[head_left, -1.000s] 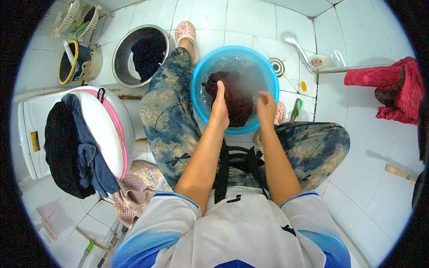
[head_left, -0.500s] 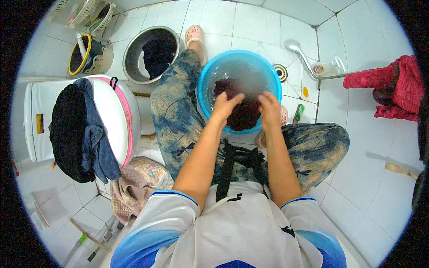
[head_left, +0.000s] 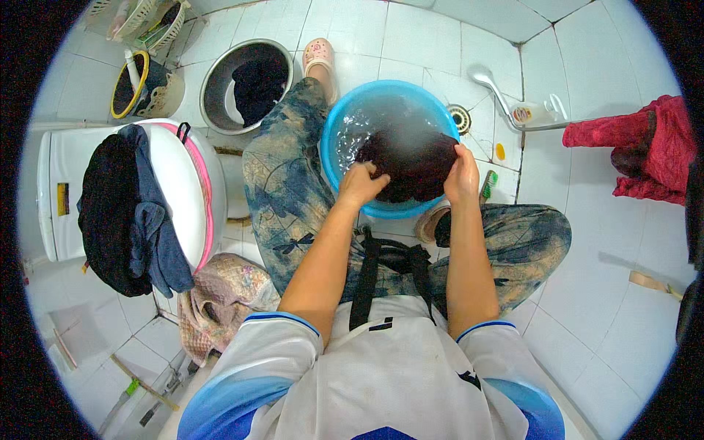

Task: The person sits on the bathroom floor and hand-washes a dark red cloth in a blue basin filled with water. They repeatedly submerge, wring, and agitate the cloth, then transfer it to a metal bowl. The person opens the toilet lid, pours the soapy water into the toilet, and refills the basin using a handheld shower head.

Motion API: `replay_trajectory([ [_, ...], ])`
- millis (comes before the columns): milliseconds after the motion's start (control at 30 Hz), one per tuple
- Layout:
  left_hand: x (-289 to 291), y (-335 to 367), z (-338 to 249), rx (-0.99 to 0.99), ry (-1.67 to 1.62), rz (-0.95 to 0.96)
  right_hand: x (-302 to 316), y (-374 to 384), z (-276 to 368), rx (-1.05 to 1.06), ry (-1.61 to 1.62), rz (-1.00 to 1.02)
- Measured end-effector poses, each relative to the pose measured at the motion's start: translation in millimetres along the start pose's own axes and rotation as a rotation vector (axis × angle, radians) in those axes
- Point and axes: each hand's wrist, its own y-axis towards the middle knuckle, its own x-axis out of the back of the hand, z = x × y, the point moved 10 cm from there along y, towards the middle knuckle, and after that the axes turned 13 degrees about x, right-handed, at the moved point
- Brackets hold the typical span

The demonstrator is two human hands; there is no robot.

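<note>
Dark cloth (head_left: 408, 169) in the basin (head_left: 327, 158), partly in water (head_left: 356, 123). Right hand (head_left: 463, 176) pinches its right edge; left hand (head_left: 362, 184) at the near-left edge, thumb apart from curled fingers, grip unclear. Risk: wet weight could slip the pinch; dragging cloth over the side could spill onto tiles (head_left: 418, 40). Cloth limp, matte; basin round, smooth, likely plastic; tiles glossy.

Right hand (head_left: 462, 177) holding dark cloth (head_left: 411, 163), blue basin (head_left: 400, 211)
</note>
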Motion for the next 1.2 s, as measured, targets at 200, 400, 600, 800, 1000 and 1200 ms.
replay_trajectory([
  [200, 19, -13, -95, -0.42, -0.269, 0.101, -47, -14, 11, 0.02, -0.093, 0.17],
  [400, 6, -19, -91, -0.235, -0.187, 0.12, -37, -14, 0, -0.138, -0.252, 0.178],
  [600, 36, -51, -115, -0.399, -0.571, 0.154, -2, -12, 0, 0.031, -0.736, 0.068],
  [800, 13, -95, -130, -0.63, -0.379, 0.185, -10, -35, -28, -0.074, -0.884, 0.212],
  [1000, -15, -83, -94, -0.448, -0.384, 0.259, 141, -18, -119, -0.389, -0.909, -0.07],
  [1200, 36, -52, -26, -0.232, -0.437, -0.208, 32, -21, -32, 0.268, -0.782, -0.05],
])
